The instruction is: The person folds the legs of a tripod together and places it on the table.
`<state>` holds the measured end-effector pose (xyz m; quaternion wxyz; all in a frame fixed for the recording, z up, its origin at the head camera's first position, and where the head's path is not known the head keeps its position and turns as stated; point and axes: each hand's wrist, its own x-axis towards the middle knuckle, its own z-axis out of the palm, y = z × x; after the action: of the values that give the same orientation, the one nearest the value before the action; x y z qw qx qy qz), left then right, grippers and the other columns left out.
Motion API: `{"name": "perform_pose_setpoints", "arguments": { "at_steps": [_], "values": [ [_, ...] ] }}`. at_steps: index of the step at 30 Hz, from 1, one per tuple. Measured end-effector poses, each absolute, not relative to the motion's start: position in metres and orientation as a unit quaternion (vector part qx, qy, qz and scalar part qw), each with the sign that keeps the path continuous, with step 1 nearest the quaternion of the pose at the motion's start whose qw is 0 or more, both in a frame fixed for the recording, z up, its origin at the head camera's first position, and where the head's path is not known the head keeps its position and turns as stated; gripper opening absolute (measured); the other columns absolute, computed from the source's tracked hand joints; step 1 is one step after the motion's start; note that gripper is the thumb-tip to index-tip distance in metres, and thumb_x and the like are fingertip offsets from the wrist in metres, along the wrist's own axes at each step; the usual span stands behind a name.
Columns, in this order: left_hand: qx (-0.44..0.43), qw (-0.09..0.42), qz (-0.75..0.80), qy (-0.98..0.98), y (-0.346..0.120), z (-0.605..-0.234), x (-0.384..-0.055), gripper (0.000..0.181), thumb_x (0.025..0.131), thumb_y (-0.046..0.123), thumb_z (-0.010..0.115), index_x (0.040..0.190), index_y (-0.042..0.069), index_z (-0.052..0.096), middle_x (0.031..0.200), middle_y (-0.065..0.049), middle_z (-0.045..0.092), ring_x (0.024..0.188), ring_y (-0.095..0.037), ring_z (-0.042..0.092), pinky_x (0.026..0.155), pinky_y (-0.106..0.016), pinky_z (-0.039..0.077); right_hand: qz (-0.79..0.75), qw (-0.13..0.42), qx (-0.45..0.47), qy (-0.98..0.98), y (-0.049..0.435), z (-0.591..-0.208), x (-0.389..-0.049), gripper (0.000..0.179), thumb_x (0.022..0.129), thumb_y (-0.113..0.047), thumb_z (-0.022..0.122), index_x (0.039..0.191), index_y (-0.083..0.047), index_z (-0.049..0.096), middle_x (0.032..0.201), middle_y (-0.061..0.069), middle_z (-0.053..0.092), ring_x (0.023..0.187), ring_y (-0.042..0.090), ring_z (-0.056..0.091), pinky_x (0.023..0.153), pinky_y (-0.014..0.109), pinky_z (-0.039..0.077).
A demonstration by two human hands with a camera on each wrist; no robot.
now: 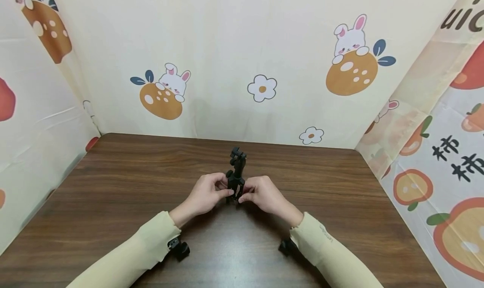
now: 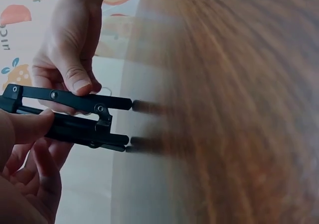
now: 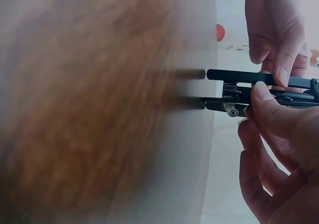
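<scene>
A small black tripod stands upright on the wooden table, legs down and nearly together, a jointed head on top. My left hand holds it from the left, with the thumb pressed along its side. From the right my right hand pinches one of the legs between thumb and fingers. In the left wrist view a leg stands slightly out from the others, linked by a short hinged brace. The right wrist view shows my right thumb against the tripod's lower part; some fingers are hidden behind it.
The brown wooden table extends all around the hands. Behind it hangs a cream curtain printed with rabbits and flowers, with printed cloth at the right side. Black wrist cameras sit below both sleeves.
</scene>
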<state>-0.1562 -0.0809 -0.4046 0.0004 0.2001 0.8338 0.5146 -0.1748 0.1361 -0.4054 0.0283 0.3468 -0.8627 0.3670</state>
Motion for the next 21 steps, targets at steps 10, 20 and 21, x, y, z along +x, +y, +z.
{"name": "perform_pose_setpoints", "arguments": {
  "at_steps": [10, 20, 21],
  "values": [
    [0.188, -0.004, 0.501, 0.844, -0.081, -0.407, -0.155, 0.012, 0.084, 0.012, 0.08, 0.086, 0.013, 0.068, 0.077, 0.007, 0.069, 0.07, -0.009, 0.063, 0.062, -0.03, 0.048, 0.356, 0.018, 0.274, -0.893, 0.136, -0.403, -0.182, 0.044, 0.064, -0.018, 0.094, 0.102, -0.016, 0.073, 0.077, -0.012, 0.067, 0.07, 0.004, 0.064, 0.064, 0.025, 0.052],
    [0.192, -0.009, 0.508, 0.84, -0.077, -0.408, -0.155, 0.012, 0.084, 0.008, 0.078, 0.088, 0.015, 0.07, 0.083, 0.007, 0.068, 0.077, -0.009, 0.064, 0.069, -0.031, 0.051, 0.353, -0.012, 0.252, -0.901, 0.136, -0.404, -0.187, 0.048, 0.063, -0.025, 0.096, 0.103, -0.021, 0.068, 0.086, -0.012, 0.067, 0.079, 0.01, 0.067, 0.068, 0.028, 0.053],
    [0.195, -0.009, 0.513, 0.836, -0.077, -0.409, -0.156, 0.012, 0.084, 0.007, 0.078, 0.089, 0.014, 0.07, 0.084, 0.007, 0.069, 0.078, -0.01, 0.065, 0.071, -0.032, 0.052, 0.356, -0.018, 0.253, -0.899, 0.137, -0.404, -0.187, 0.05, 0.064, -0.024, 0.095, 0.106, -0.02, 0.068, 0.088, -0.011, 0.068, 0.081, 0.011, 0.067, 0.069, 0.028, 0.053]
  ]
}}
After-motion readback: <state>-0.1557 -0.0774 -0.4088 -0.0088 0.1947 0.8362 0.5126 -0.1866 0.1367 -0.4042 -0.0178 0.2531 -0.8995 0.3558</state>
